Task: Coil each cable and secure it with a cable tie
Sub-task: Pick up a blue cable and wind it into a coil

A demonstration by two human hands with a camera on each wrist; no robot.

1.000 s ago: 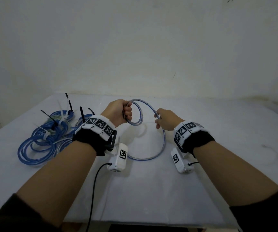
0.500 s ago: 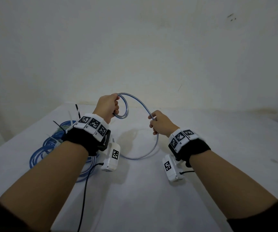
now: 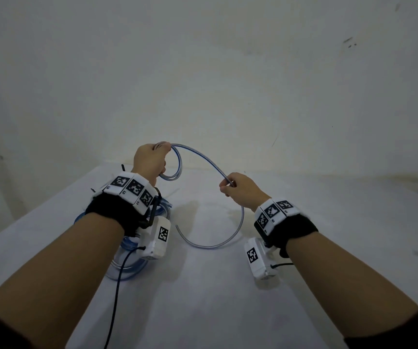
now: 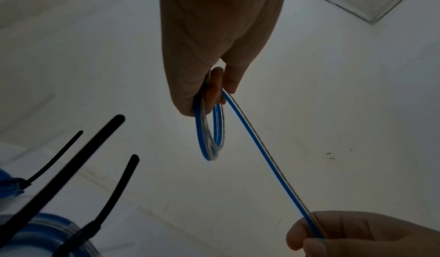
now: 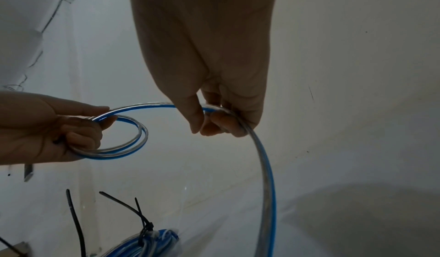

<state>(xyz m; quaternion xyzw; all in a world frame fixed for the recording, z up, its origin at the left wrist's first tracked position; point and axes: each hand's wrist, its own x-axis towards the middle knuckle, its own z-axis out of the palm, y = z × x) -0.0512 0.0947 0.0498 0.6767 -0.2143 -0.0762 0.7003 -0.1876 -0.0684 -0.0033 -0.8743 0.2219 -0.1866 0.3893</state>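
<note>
While left hand point(image 3: 150, 159) grips small loops of cable point(image 3: 202, 159), both hands have lifted higher vs 1 s ago; right hand point(image 3: 243, 190) pinches the run, tail on surface point(image 3: 328, 248) w/ more to coil

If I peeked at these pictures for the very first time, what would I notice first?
Probably the blue and clear cable held up in the air over the white table. The left hand grips a small coil of it, and the right hand pinches the loose part that curves down to the table. Next you would spot the tied blue bundles with black cable ties sticking up, on the table's left side.
</note>
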